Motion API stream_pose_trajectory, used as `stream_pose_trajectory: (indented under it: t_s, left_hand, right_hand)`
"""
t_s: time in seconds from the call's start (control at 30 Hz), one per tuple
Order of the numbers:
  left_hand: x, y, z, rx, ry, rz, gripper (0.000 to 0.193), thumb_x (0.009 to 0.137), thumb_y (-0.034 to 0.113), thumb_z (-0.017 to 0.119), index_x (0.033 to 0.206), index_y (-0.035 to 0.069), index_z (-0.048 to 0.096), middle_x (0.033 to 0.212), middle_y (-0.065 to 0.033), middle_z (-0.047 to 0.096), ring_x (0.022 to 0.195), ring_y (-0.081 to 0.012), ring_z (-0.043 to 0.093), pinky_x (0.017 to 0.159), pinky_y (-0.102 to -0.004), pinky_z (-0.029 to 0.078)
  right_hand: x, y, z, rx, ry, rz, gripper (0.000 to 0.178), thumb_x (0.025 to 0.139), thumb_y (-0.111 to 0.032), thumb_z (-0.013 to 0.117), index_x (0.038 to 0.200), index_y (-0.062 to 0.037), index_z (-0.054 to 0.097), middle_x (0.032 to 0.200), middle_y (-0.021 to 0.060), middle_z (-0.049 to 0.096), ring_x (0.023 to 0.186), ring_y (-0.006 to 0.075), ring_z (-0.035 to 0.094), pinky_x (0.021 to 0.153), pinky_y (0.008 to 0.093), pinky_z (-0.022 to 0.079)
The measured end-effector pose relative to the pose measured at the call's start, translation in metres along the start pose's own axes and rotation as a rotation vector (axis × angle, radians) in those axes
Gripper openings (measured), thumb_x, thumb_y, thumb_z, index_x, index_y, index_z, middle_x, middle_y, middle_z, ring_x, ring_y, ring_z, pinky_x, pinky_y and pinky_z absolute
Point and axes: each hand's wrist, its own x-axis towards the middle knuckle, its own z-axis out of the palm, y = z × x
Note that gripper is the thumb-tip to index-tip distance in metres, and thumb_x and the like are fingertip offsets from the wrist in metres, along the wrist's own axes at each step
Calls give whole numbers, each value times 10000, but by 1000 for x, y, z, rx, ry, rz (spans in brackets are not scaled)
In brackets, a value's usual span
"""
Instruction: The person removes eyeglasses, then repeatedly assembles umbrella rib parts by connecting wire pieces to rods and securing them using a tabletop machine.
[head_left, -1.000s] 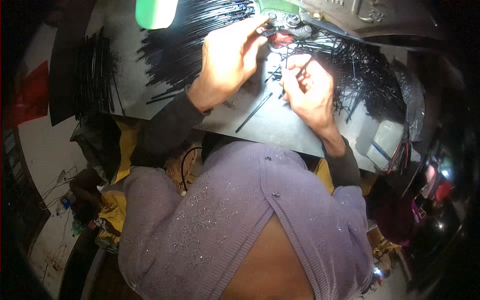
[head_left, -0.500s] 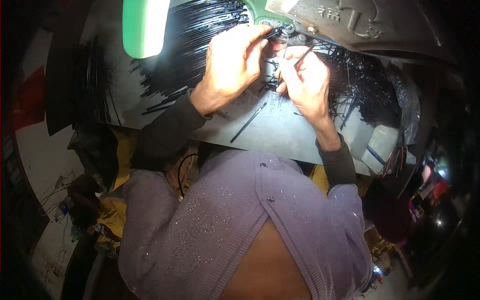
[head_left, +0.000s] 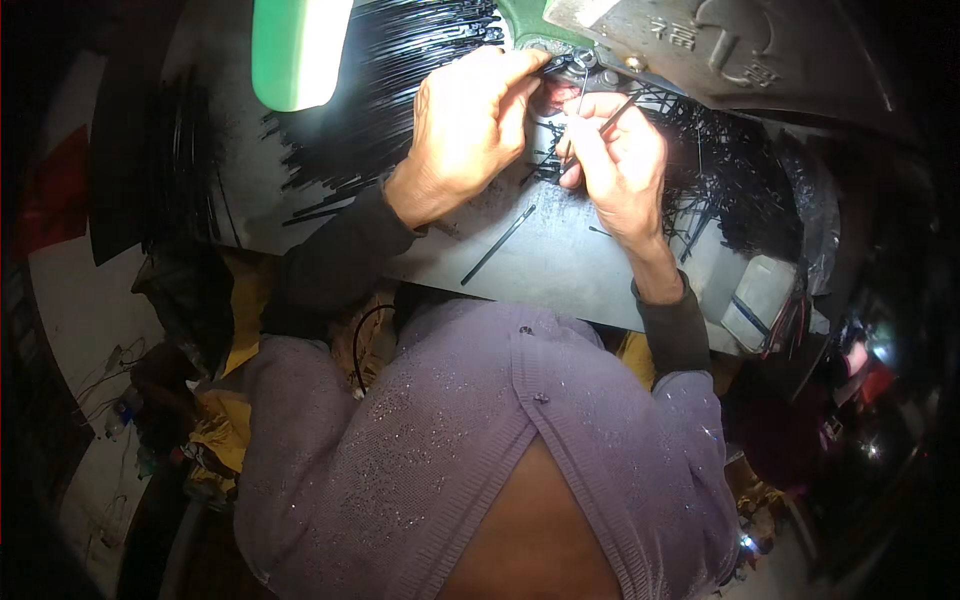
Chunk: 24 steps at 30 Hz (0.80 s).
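Observation:
At the far side of the table, my left hand (head_left: 465, 140) pinches a thin black strip (head_left: 556, 66) between thumb and fingers. The strip's tip lies against the small metal head (head_left: 583, 62) of a machine. My right hand (head_left: 630, 175) is closed just to the right, the two hands a short gap apart. From its fingers a dark slim stick (head_left: 618, 113) slants up to the right. Also at its fingertips, a thin bright metal rod (head_left: 583, 92) points up toward the machine head; whether the rod is held or part of the machine I cannot tell.
A grey machine cover (head_left: 690, 45) overhangs at the upper right, on a green body (head_left: 525, 18). Many black strips (head_left: 400, 90) lie at left, a tangled heap (head_left: 735, 175) at right. One loose strip (head_left: 498, 245) lies in front. A green-and-white lamp (head_left: 300, 50) hangs at upper left.
The view has shifted slightly, so the machine and lamp sit a little further right. Both hands keep nearly the same pose at the machine head, and their grips look unchanged.

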Motion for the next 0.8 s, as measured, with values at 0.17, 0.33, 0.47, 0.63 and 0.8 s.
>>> stream_pose_trajectory:
  t_s: [0.17, 0.33, 0.47, 0.63, 0.8]
  left_hand:
    - [0, 0, 0, -34, -3, 20, 272, 782, -76, 636, 1041, 5, 653, 827, -126, 654, 703, -205, 648, 645, -250, 502]
    - [4, 5, -1, 20, 6, 43, 261, 784, -19, 628, 1036, 48, 648, 765, -112, 612, 646, -235, 617, 583, -296, 486]
    - [10, 2, 0, 142, 13, 135, 261, 782, 44, 625, 1039, 82, 643, 751, -100, 591, 635, -251, 607, 556, -326, 483]
    - [12, 3, 0, 146, 32, 157, 277, 768, 0, 638, 1033, 81, 647, 720, -94, 568, 608, -246, 584, 549, -310, 470]
    - [12, 5, 5, 89, 70, 175, 271, 772, -31, 652, 1025, 69, 649, 688, -93, 550, 587, -242, 573, 546, -299, 464]
  right_hand:
    - [0, -3, 0, -12, -4, 22, 129, 864, -26, 565, 982, 26, 570, 710, 65, 602, 569, 73, 581, 469, 209, 504]
    - [3, -4, -2, 32, -8, 44, 102, 875, -36, 569, 963, 17, 568, 712, 70, 601, 536, 71, 560, 464, 198, 488]
    - [8, -4, -2, 82, 2, 5, 82, 885, -33, 562, 954, 11, 560, 704, 66, 592, 511, 71, 544, 462, 193, 472]
    - [10, 0, -5, 53, -19, 1, 83, 884, -32, 564, 952, 15, 556, 710, 68, 592, 526, 72, 550, 459, 191, 462]
    - [8, 0, -1, 55, 9, -1, 82, 884, -22, 560, 958, 15, 558, 704, 67, 594, 524, 70, 549, 468, 190, 465]
